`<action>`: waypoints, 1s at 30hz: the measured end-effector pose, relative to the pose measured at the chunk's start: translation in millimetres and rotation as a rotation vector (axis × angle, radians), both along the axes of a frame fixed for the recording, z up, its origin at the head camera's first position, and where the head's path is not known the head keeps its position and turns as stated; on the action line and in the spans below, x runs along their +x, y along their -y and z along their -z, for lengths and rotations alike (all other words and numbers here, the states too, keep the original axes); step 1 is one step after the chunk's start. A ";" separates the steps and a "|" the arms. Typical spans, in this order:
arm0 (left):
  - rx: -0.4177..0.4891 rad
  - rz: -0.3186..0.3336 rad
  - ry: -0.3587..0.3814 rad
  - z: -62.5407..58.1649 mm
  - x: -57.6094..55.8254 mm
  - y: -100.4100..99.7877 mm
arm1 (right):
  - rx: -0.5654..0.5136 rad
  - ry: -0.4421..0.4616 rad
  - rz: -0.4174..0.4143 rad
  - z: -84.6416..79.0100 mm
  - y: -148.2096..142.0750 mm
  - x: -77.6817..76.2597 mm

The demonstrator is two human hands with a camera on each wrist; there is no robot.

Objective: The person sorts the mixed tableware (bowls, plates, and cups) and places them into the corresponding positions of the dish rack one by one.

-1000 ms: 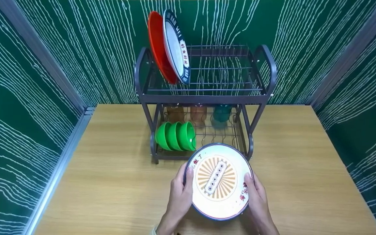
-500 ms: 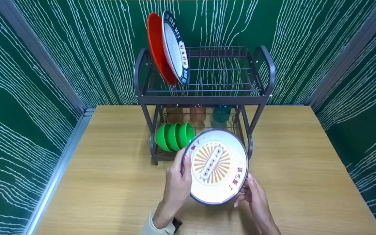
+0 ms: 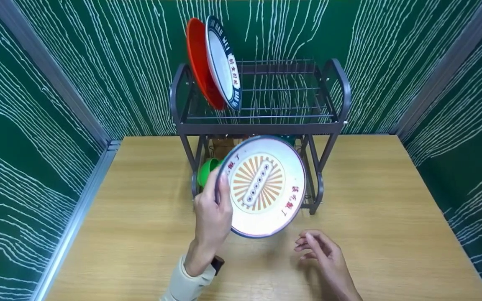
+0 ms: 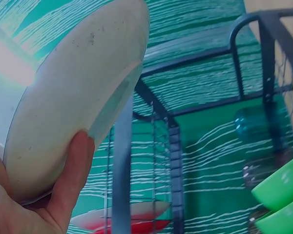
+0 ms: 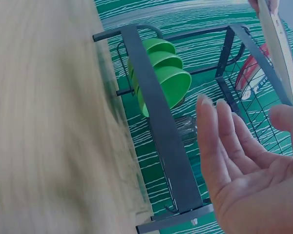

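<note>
My left hand [image 3: 214, 211] grips the left rim of a white plate [image 3: 289, 167] with a dark blue edge, red characters and an orange sunburst centre. The plate is tilted and held up in front of the rack's lower tier. In the left wrist view, fingers press on the pale underside of the plate [image 4: 83, 73]. My right hand [image 3: 324, 257] is off the plate, lower right of it over the table, with loosely bent fingers and nothing in it. In the right wrist view, the right hand [image 5: 249, 165] shows its palm and spread fingers near the rack.
A dark two-tier dish rack [image 3: 262, 128] stands at the table's back. A red plate [image 3: 199, 58] and a blue-rimmed white plate [image 3: 222, 58] lean at its upper left. Green bowls [image 5: 173, 85] and tinted glasses [image 4: 256, 122] sit on the lower tier. Green walls surround the wooden table [image 3: 140, 234].
The left hand has carried the plate up, forward and slightly left toward the rack. The right hand has let go of the plate's right rim and stays lower right.
</note>
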State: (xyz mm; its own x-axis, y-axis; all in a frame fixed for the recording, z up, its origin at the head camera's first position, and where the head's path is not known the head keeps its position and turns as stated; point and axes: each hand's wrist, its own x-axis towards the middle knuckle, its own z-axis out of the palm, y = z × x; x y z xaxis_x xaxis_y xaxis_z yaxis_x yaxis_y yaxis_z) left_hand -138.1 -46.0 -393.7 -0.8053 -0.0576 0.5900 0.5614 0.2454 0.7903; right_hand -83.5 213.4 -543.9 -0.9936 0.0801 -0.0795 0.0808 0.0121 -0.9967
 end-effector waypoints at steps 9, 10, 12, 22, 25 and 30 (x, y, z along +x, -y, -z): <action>-0.044 -0.049 -0.152 -22.6 -10.6 1.2 | 0.128 0.024 0.020 11.6 -9.0 1.9; -0.049 -0.059 -0.171 -25.3 -11.6 1.2 | 0.141 0.007 0.018 13.3 -10.0 2.3; -0.050 -0.077 -0.208 -31.0 -14.2 1.5 | 0.146 -0.036 0.009 16.9 -12.2 2.4; -0.032 -0.133 -0.324 -68.2 -27.3 2.3 | 0.241 -0.039 0.000 25.9 -18.1 6.1; -0.027 -0.150 -0.358 -77.4 -32.5 2.4 | 0.263 0.005 0.002 26.5 -19.2 6.3; -0.014 -0.192 -0.395 -89.8 -41.0 3.6 | 0.266 0.026 -0.005 26.9 -20.0 6.7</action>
State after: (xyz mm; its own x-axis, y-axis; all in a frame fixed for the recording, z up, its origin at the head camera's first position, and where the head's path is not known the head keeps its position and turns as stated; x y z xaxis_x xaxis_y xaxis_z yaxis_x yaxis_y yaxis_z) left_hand -179.1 -49.6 -303.8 -0.4930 -0.1744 0.8524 0.7630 0.3841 0.5199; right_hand -76.8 233.4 -570.9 -0.9920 0.0964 -0.0821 0.1057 0.2740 -0.9559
